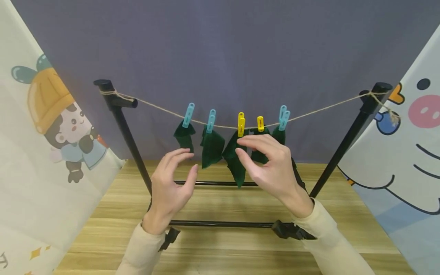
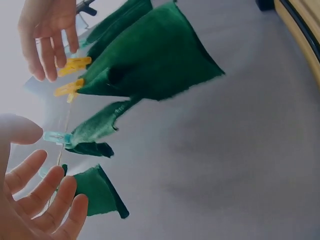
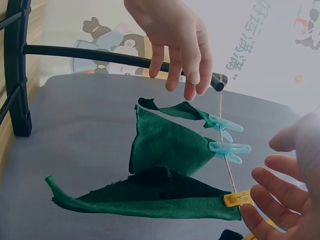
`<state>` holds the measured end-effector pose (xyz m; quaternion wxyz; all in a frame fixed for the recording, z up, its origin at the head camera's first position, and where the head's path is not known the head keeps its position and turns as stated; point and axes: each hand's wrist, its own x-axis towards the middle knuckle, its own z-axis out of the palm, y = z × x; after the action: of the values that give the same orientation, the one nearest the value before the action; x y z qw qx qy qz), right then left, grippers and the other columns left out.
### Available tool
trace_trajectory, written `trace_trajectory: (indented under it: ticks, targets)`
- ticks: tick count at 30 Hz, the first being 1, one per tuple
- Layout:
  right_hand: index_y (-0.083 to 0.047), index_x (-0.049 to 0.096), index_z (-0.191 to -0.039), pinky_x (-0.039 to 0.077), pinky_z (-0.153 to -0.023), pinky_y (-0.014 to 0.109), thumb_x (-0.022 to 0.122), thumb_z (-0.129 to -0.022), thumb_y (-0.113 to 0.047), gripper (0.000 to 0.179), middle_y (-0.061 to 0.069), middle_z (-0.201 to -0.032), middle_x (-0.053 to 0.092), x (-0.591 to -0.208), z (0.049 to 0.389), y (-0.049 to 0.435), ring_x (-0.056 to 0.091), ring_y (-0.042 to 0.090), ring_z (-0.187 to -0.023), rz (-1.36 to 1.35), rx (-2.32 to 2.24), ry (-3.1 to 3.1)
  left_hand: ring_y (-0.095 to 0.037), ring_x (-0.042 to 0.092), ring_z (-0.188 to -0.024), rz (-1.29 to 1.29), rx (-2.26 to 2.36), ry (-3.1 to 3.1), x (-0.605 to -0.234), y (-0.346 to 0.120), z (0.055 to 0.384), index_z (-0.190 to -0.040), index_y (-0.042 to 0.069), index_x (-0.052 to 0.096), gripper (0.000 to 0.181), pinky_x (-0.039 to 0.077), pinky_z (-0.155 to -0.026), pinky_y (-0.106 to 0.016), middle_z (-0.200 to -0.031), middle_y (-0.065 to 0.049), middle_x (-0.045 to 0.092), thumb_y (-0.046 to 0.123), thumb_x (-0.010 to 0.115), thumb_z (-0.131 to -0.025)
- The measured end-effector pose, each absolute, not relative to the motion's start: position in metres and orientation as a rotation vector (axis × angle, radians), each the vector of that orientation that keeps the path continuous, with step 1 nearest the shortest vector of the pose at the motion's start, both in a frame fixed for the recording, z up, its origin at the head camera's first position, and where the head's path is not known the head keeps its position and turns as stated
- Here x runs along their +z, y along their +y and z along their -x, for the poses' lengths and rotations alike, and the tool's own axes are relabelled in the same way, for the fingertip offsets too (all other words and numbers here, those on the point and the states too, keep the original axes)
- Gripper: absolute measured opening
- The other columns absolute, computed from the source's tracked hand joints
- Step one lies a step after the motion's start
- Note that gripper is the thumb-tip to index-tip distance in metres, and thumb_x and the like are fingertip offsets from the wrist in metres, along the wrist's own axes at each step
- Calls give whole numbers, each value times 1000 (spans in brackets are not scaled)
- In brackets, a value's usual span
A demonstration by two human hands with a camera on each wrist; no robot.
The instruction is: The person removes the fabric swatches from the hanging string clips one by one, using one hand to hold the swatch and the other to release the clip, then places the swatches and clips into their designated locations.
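Note:
Several dark green cloth pieces [image 1: 212, 149] hang from a twine line [image 1: 330, 110], clipped by blue clothespins [image 1: 211, 121] and yellow clothespins [image 1: 241, 124]. My left hand [image 1: 170, 187] is raised in front of the leftmost cloth, thumb and fingers apart with nothing between them. To the right, my right hand [image 1: 271, 164] hovers before the yellow clothespins and partly hides the cloths there; its thumb and index finger are spread, holding nothing. In the right wrist view its relaxed fingers [image 3: 270, 202] lie close to a yellow clothespin [image 3: 239, 198]; whether they touch it I cannot tell.
A black rack frame [image 1: 127, 133] carries the twine between its two posts, with crossbars [image 1: 220, 224] low in front. It stands on a wood-grain surface [image 1: 220, 252]. Behind is a grey backdrop [image 1: 220, 49], flanked by cartoon-printed panels [image 1: 423, 160].

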<state>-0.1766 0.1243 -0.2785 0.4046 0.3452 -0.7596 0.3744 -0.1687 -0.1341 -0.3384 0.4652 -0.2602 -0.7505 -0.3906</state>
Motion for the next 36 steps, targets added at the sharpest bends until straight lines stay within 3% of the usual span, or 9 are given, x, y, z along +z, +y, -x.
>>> trace_trajectory:
  ticks: [3,10,17,20,25,29,36]
  targets:
    - [-5,83,-109,57,-95,28,81,-92,-13,18,9,-112,82,-276,177,121,75,23,-106,-879,935,-1916,-32,71,-104,640,-1062,-1839,-336,-136,168,-117,1,74,27,51,-89,-22,-124,-15,75,5,75,-90]
    - [-3,82,-109,56,-92,27,79,-94,-13,19,12,-111,81,-267,177,116,75,25,-105,-895,920,-1896,-33,69,-101,609,-1172,-1809,-329,-143,172,-119,-1,73,28,53,-87,-21,-122,-16,74,3,75,-92]
    - [-3,83,-107,53,-81,26,79,-94,-13,17,12,-107,82,-251,178,119,73,22,-90,-904,881,-1865,-13,68,-106,542,-1223,-1792,-318,-160,180,-123,-3,71,29,55,-84,-18,-121,-17,74,0,74,-94]
    - [-3,83,-106,54,-84,28,78,-95,-14,17,12,-107,82,-244,179,119,74,24,-93,-916,854,-1863,-11,68,-108,513,-1241,-1818,-314,-165,183,-125,-4,70,30,56,-84,-18,-122,-17,74,1,73,-95]
    - [-1,82,-107,53,-84,24,78,-94,-12,17,13,-108,82,-235,181,117,74,26,-93,-908,889,-1842,-17,69,-112,472,-1309,-1878,-310,-169,188,-130,-2,69,33,55,-86,-16,-128,-16,73,4,73,-98]
    - [-1,82,-107,52,-81,21,78,-95,-12,17,13,-108,82,-230,182,114,72,26,-89,-899,930,-1835,-18,68,-115,441,-1389,-1928,-307,-170,191,-134,0,67,36,54,-88,-19,-132,-13,72,7,72,-99]
    - [-2,81,-110,55,-79,27,75,-97,-14,19,13,-107,81,-223,186,105,69,24,-84,-938,931,-1846,-10,67,-115,422,-1486,-1958,-303,-173,195,-136,2,66,35,55,-92,-27,-137,-14,70,9,70,-102]
